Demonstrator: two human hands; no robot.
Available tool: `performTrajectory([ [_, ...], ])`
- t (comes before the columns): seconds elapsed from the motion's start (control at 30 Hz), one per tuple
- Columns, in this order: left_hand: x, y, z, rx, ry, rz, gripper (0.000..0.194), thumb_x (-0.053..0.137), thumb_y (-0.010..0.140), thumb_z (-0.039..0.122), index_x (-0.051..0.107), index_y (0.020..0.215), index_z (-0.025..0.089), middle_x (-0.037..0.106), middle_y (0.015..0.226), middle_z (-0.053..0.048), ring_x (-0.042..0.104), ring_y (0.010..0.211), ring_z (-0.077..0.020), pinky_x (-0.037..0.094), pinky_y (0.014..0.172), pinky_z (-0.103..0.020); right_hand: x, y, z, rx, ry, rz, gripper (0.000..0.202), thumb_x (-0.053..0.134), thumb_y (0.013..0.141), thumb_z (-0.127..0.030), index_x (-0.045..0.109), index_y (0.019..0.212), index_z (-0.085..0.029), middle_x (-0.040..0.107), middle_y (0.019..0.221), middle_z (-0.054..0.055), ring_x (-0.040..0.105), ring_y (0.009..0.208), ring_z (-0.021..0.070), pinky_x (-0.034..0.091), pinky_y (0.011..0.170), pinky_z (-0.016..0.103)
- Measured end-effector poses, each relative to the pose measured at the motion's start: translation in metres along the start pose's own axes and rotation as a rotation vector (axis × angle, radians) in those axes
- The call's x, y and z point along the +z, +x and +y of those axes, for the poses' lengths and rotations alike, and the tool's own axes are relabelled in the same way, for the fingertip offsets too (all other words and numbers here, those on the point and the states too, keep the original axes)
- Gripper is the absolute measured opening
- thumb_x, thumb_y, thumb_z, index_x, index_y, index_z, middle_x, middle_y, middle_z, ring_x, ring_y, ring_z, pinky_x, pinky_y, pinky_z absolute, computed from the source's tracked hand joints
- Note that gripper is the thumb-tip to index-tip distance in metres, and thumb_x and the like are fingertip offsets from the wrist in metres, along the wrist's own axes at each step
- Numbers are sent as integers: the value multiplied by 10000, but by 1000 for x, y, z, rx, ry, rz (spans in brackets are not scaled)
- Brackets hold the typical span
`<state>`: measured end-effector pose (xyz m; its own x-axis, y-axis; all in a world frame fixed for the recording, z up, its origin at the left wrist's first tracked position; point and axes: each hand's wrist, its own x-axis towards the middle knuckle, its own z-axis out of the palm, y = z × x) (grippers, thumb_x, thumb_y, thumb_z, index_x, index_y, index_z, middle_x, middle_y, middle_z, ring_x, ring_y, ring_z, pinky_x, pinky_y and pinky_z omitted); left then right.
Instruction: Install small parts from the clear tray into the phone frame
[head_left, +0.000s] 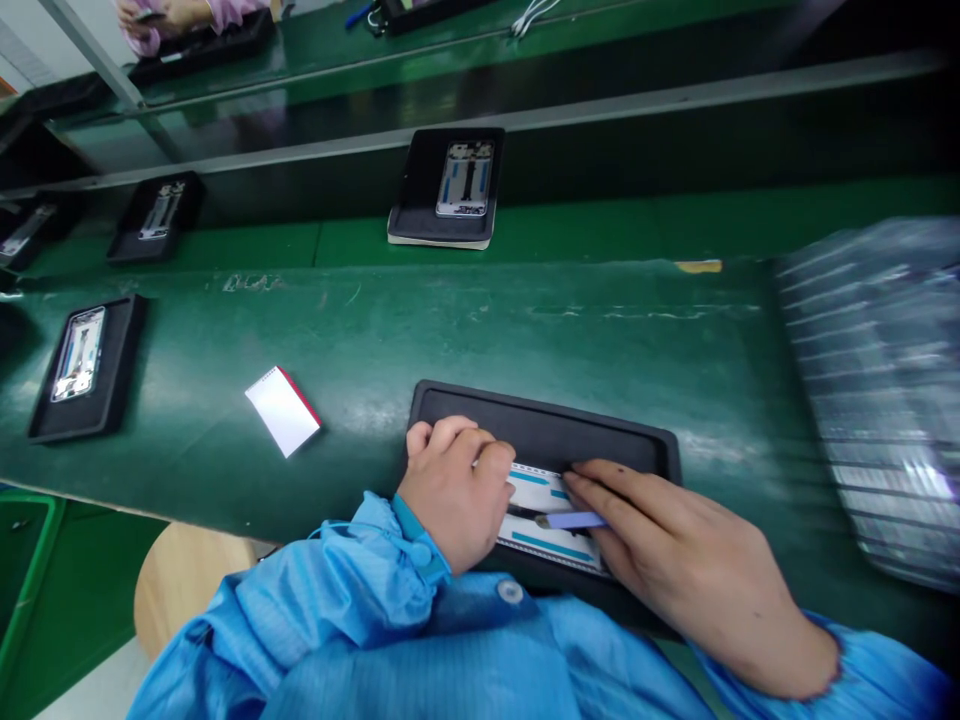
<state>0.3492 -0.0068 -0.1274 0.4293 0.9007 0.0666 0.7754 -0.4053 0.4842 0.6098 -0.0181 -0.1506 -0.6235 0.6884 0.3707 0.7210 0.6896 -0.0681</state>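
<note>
A phone mid-frame (529,486), white with blue strips, lies in a black tray (540,425) at the table's near edge. Over its left end my left hand (459,490) is closed, fingers curled on the frame and hiding that end. My right hand (675,550) bends over the other end, closed on a slim purple flat tool (576,520). The tool's narrow dark tip points left, low over the middle of the frame. I cannot tell whether the tip touches it. A blue wrist strap (421,540) circles my left wrist.
More trays with phone frames stand at the left (112,370) and on the rear green strip (412,190). A white notepad (285,410) lies left of my tray. Blurred stacked clear plastic trays (885,400) stand at right. Another person's hands (180,15) show at upper left.
</note>
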Motion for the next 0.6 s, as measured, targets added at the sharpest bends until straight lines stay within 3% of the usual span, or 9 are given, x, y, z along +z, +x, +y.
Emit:
performTrajectory([
  [0.27, 1, 0, -1, -5, 17, 7, 182, 676, 1027, 285, 667, 1201, 234, 757, 1280, -70, 585, 1343, -316, 419, 1050, -554, -2, 0, -9, 14, -40, -26, 319, 497, 1042, -124, 758, 1226, -131, 773, 1245, 133, 712, 959, 244, 575, 839, 399],
  [0.43, 1, 0, 0, -11, 21, -14, 189, 673, 1024, 294, 672, 1206, 243, 755, 1298, -78, 569, 1374, -319, 417, 1064, -564, -3, 2, -23, 83, -93, -103, 333, 526, 1033, -154, 751, 1276, -120, 743, 1377, 148, 714, 953, 262, 601, 825, 432],
  [0.6, 2, 1, -1, -19, 24, -18, 162, 671, 1017, 291, 676, 1173, 247, 756, 1296, -80, 575, 1362, -319, 411, 1065, -573, -27, 3, -2, 186, 155, -42, 324, 522, 1067, -268, 706, 1330, -226, 719, 1422, 100, 760, 1121, 265, 649, 955, 412],
])
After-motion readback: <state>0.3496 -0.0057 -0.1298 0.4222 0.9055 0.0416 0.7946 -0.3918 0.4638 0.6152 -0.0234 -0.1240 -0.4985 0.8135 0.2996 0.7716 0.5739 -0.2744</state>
